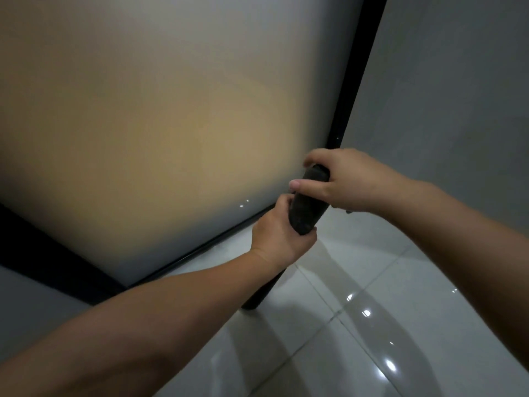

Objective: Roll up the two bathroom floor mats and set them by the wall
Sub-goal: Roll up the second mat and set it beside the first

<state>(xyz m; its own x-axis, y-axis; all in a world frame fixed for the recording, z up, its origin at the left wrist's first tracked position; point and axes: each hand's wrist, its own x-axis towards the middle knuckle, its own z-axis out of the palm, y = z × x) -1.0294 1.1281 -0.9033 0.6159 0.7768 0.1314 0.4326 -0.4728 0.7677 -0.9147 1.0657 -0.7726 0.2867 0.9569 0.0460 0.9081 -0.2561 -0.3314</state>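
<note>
The right hand's [347, 183] fingers curl over the top end of a rolled dark mat [307, 206], thumb stretched along its near side, clasping it from above. Below, the left hand [279, 234] wraps its fingers around the roll's middle, forearm reaching in from lower left. The mat is a tight, dark, mottled cylinder standing nearly upright, tilted, its lower end on the glossy white floor tiles [343, 339], beside the black-framed frosted glass panel [171, 124].
</note>
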